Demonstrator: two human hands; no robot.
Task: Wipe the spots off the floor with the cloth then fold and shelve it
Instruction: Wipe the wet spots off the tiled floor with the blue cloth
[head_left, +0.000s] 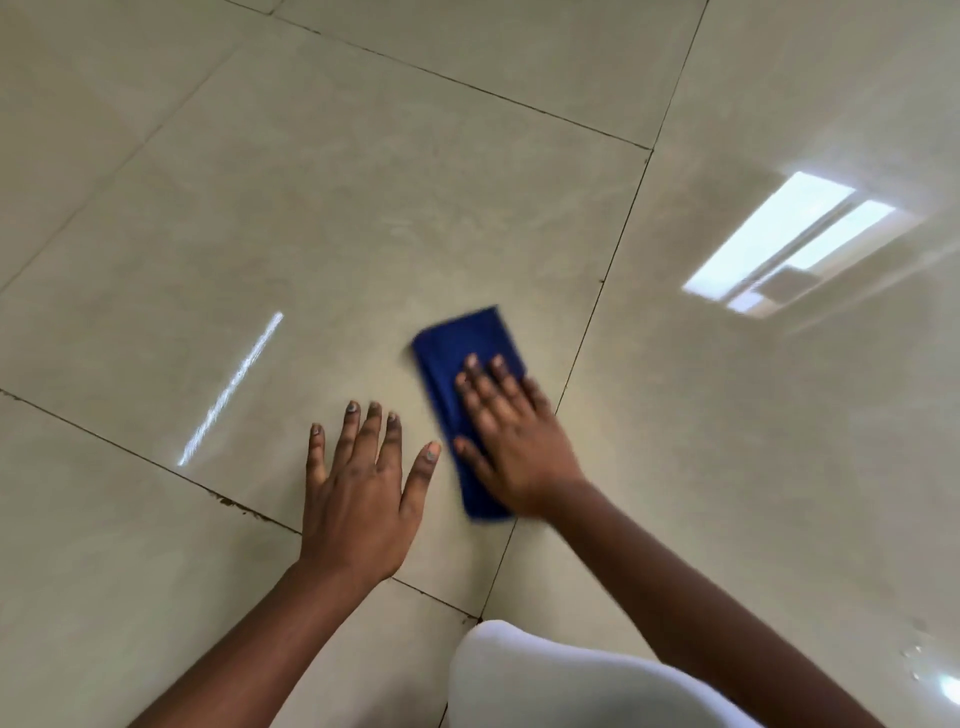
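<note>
Two jobs remain, folding and shelving; wiping looks under way: right hand (511, 441) presses flat, fingers spread, on the blue cloth (467, 343) on the tiled floor (363, 208), left hand (358, 483) splayed just beside

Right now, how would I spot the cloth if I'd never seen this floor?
Look at the shiny beige tiled floor, then find the two hands pressed flat on it. The cloth is the folded strip under the right hand. It's the only deep blue thing there; the left hand rests on bare tile.
</note>
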